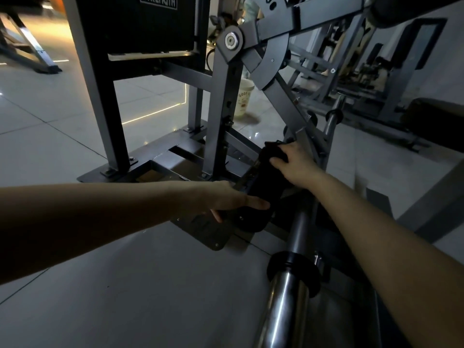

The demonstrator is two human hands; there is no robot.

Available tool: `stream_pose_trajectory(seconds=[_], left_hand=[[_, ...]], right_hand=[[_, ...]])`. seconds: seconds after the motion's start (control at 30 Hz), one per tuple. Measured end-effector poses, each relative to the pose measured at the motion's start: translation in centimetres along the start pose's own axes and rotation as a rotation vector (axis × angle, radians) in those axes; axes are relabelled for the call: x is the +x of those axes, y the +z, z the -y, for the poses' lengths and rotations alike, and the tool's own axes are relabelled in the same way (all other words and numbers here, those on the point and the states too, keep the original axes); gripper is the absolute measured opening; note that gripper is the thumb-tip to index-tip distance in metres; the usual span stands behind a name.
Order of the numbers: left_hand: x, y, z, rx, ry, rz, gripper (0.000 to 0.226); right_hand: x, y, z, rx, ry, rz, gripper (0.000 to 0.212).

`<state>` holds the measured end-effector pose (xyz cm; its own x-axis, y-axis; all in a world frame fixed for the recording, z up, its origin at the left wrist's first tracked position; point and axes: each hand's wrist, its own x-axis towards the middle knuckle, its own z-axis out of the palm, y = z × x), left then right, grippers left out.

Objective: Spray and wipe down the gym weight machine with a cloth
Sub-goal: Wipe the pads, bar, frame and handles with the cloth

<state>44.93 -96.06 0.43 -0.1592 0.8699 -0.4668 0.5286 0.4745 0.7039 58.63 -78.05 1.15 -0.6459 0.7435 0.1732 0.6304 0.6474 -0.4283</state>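
Grey steel machine [221,101] seen in dim light. Black pad [253,194] gripped at lower end by left hand [231,199]. Dark cloth [272,153] clutched against pad by right hand [293,162].

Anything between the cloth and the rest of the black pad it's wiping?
Only the left hand, which grips the black pad at its lower end. The right hand holds the dark cloth straight against the upper end. Nothing visible lies between them.
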Motion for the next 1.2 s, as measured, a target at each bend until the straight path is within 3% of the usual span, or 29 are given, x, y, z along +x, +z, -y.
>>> stream_pose_trajectory(seconds=[0.1, 0.27, 0.43, 0.57, 0.67, 0.83, 0.97, 1.07, 1.2], left_hand=[[0.1, -1.7, 1.0, -0.072, -0.059, 0.147, 0.084], [0.8, -2.5, 3.2, -0.304, -0.034, 0.348, 0.069], [1.2, -1.0, 2.3, -0.197, 0.012, 0.163, 0.041], [1.2, 0.2, 1.2, -0.06, 0.072, -0.04, 0.028], [0.5, 0.5, 0.7, -0.051, 0.107, -0.095, 0.031], [0.0, -0.1, 0.4, 0.056, 0.036, -0.054, 0.059], [0.2, -2.0, 1.9, -0.15, -0.024, 0.193, 0.074], [1.0, -2.7, 3.3, -0.299, -0.004, 0.335, 0.07], [1.2, -2.0, 2.9, -0.245, 0.042, 0.264, 0.067]], right_hand=[[1.7, 0.6, 0.0, -0.043, 0.105, -0.118, 0.031], [-2.0, 0.2, 3.0, 0.011, -0.014, -0.087, 0.03], [-8.0, -0.3, 6.8, 0.19, -0.169, 0.13, 0.018], [-8.7, -0.9, 5.6, 0.301, -0.141, 0.133, 0.023], [-6.8, -0.2, 3.5, 0.171, -0.168, -0.008, 0.028], [-0.2, 0.2, -0.8, -0.09, 0.036, -0.176, 0.031], [0.1, 0.6, -0.3, -0.176, 0.066, -0.212, 0.028], [-2.8, 0.2, 2.6, -0.089, -0.065, -0.15, 0.028], [-7.4, 0.3, 5.9, 0.184, -0.17, 0.053, 0.017]])
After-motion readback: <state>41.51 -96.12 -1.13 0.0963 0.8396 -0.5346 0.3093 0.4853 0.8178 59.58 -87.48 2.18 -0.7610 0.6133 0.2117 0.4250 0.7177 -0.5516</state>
